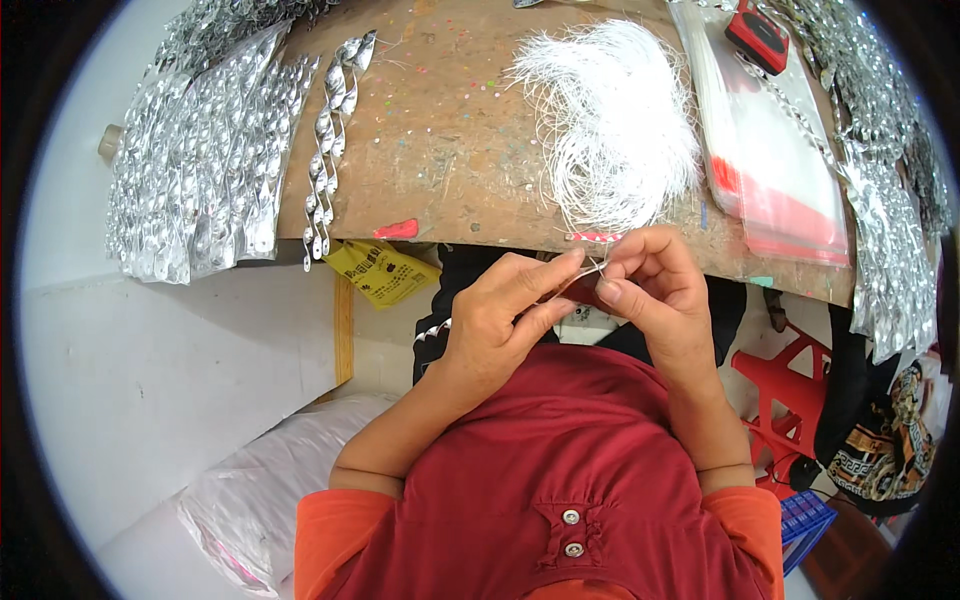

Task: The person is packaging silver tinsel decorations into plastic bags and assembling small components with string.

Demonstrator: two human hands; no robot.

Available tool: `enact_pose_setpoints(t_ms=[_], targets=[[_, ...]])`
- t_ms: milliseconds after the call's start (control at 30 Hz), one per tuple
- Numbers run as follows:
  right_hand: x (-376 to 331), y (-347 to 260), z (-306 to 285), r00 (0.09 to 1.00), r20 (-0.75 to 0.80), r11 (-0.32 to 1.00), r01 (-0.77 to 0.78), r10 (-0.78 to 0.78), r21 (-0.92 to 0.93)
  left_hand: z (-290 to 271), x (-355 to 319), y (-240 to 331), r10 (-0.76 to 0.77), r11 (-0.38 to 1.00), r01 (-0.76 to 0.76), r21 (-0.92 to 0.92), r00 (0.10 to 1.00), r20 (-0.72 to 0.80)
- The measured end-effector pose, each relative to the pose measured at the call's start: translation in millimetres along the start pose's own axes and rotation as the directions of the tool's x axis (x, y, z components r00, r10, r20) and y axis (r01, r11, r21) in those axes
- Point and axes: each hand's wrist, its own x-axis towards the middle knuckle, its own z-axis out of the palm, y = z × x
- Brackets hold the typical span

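Note:
Just off the table's front edge, my left hand (500,312) and my right hand (660,290) are close together. A thin white string (596,268) runs between their fingertips, and both hands pinch it. The string makes a small loop or crossing there; whether it is knotted is too fine to see. Beyond my hands lies a large loose bundle of white strings (625,130) on the table. A short piece of silver twisted strip (433,330) shows beside my left wrist; I cannot tell whether it joins the string.
Silver twisted strips (200,170) hang in a thick layer over the table (440,170) at left, with more strips (885,200) at right. Clear plastic bags (790,200) and a red device (757,38) lie at right. Below stand a red stool (785,380) and a blue basket (805,525).

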Motion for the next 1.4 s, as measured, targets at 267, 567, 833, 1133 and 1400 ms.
enact_pose_setpoints(t_ms=[267,567,833,1133,1400], targets=[[-4,-2,-8,1.000,0.006,0.998,-0.005,0.005,-0.061,2,2,5,-0.064,0.934,0.108,-0.341,0.988,0.140],[-5,-5,-8,1.000,0.018,0.998,0.016,-0.015,-0.061,1,12,6,-0.031,0.897,0.109,-0.428,0.982,0.185],[-4,-7,-4,1.000,0.010,0.998,0.026,-0.026,-0.050,5,17,12,-0.123,0.786,0.197,-0.586,0.979,0.164],[-5,-3,-5,0.999,0.047,0.997,0.024,-0.020,-0.075,14,23,7,-0.171,0.792,0.224,-0.568,0.974,0.146],[-3,5,-11,0.999,-0.023,0.988,0.024,-0.028,-0.153,13,-19,-105,0.261,0.895,-0.267,0.358,0.963,0.068]])
